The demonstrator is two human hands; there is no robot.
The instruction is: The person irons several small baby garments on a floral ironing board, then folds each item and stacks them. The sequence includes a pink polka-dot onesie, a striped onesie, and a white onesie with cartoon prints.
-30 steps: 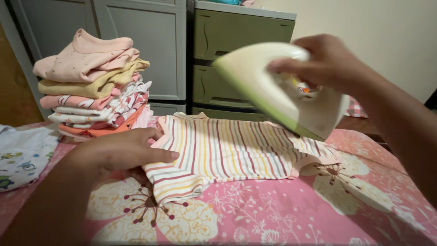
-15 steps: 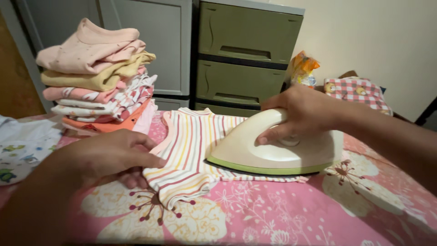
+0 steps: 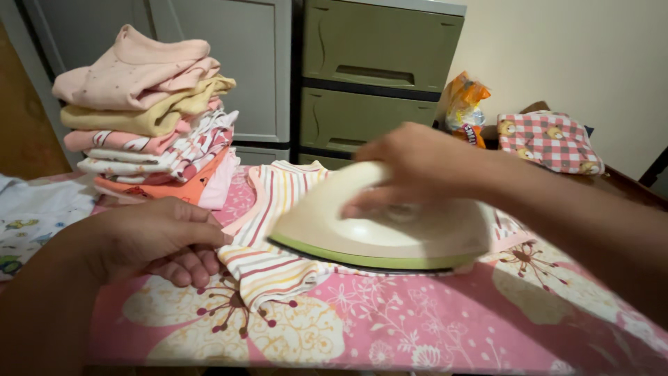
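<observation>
The right hand point(image 3: 417, 163) is gripping the handle of the cream-and-green clothes iron point(image 3: 379, 226) and is sliding it toward the left of the frame: half a second ago the iron's tip was sitting near the middle of the striped baby shirt point(image 3: 278, 230), and a second ago the iron was being held tilted in the air above it; now the soleplate is lying flat on the cloth and is covering most of the shirt's body, which suggests a pressing stroke under way rather than a placing move. The left hand point(image 3: 163, 237), fingers curled and closed on nothing, is pressing down on the shirt's left edge at centre left, having drawn back slightly from the approaching tip. The shirt itself is lying on the pink floral cover point(image 3: 417, 327) across the middle of the frame. In the upper left a stack of folded baby clothes point(image 3: 146, 118) is standing just behind the shirt. In the upper right, an orange and yellow crinkled plastic packet point(image 3: 465, 101) is standing against the beige wall beside the green plastic drawer unit point(image 3: 379, 76), with a pink checked cushion point(image 3: 550, 143) next to it.
</observation>
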